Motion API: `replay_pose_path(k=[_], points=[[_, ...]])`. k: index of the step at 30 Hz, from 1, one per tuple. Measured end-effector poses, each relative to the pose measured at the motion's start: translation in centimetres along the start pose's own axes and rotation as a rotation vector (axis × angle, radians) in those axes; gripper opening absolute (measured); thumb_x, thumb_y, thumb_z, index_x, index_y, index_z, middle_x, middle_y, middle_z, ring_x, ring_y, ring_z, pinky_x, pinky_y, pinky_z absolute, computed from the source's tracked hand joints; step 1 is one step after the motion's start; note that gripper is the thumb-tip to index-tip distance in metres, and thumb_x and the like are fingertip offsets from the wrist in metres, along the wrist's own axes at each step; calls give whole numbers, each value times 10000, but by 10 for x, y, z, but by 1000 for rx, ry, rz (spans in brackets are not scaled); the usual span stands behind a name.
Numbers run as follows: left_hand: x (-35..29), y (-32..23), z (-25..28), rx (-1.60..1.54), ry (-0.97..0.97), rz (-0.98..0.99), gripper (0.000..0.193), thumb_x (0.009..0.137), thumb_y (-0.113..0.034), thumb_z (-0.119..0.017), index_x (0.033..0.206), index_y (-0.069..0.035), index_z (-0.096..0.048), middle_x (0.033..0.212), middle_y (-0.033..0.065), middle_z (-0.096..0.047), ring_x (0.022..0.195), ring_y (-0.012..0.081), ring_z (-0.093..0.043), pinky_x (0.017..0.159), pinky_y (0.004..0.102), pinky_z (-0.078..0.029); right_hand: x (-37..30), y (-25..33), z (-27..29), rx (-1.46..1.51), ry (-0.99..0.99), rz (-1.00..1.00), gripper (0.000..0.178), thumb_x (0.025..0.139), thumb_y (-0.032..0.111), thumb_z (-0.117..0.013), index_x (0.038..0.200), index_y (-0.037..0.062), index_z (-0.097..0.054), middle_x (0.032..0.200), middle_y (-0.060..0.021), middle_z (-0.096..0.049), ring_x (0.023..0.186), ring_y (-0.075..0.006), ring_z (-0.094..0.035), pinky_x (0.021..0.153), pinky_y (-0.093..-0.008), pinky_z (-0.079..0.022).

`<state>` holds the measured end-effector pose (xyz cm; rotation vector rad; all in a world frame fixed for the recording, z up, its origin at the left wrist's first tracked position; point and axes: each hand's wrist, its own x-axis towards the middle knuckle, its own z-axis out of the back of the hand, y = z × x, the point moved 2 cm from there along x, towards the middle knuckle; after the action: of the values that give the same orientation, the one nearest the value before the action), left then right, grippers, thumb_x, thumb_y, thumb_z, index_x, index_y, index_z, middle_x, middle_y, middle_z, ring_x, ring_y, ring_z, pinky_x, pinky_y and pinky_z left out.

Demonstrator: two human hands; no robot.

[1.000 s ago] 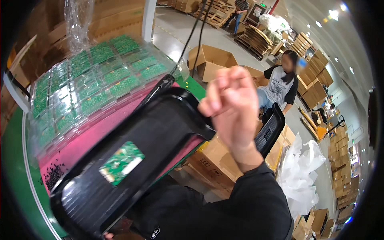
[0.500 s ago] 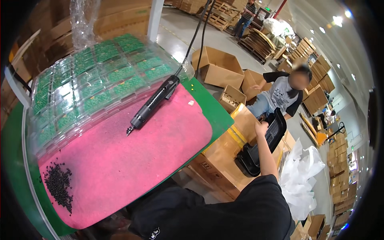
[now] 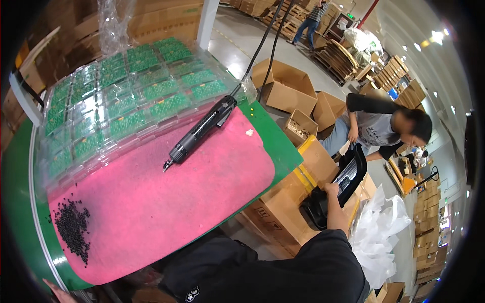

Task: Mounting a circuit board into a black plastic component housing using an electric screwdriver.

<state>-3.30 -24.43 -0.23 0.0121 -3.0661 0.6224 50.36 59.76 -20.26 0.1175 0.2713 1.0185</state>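
My right hand (image 3: 332, 190) is closed on the edge of a long black plastic housing (image 3: 352, 174), tilted above a cardboard box. A co-worker's hand (image 3: 352, 134) is at the housing's far end. Under and beside my right hand, another black plastic part (image 3: 315, 208) rests on the box. Only a sliver of my left hand (image 3: 58, 291) shows at the lower left, by the table's edge, with outstretched fingers and nothing visible in them. A black electric screwdriver (image 3: 202, 132) lies on the pink mat (image 3: 177, 207), apart from both hands. Loose black screws (image 3: 73, 230) are heaped at the mat's left.
Clear trays of green circuit boards (image 3: 126, 96) cover the back of the green table (image 3: 283, 146). A cardboard box (image 3: 275, 222) stands to its right, with white plastic bags (image 3: 381, 232) beyond. Open cartons (image 3: 288, 91) and a seated co-worker (image 3: 376, 126) are farther back.
My right hand has moved lower along with the black housing, which shows more of its shiny inside. The co-worker has leaned forward, a hand at the housing. My left hand has entered at lower left.
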Motion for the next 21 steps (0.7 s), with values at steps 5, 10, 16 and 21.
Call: replay_pose_path(k=[5,10,16,21], points=[[18,46,-1,253,70,-38,411,878,-213,-513,1217,19,-514,984,105,-539,901,208,-512,729,298,-446,12,-13,19,419,-389,344,393,743,311,-673,892,-51,-645,858,-223,-679,831,-340,-674,763,-387,-516],[-12,136,-70,867,355,-100,269,961,-209,-502,923,44,-585,665,72,-511,626,159,-476,588,274,-390,-118,32,63,577,-304,645,273,878,222,-644,914,-46,-609,698,-50,-580,641,-134,-508,625,-294,-448],[-36,204,-114,1240,800,-84,322,930,-209,-531,817,67,-654,650,129,-629,606,207,-609,568,273,-459,-224,54,113,618,-159,1144,216,903,64,-601,790,7,-426,650,-45,-350,584,-133,-327,514,-292,-290],[-39,213,-106,1227,750,24,292,903,-161,-575,1042,86,-646,720,116,-655,657,167,-629,576,235,-457,-293,93,155,98,20,1821,198,650,-60,-649,754,12,-496,719,-120,-429,662,-312,-497,589,-383,-432]])
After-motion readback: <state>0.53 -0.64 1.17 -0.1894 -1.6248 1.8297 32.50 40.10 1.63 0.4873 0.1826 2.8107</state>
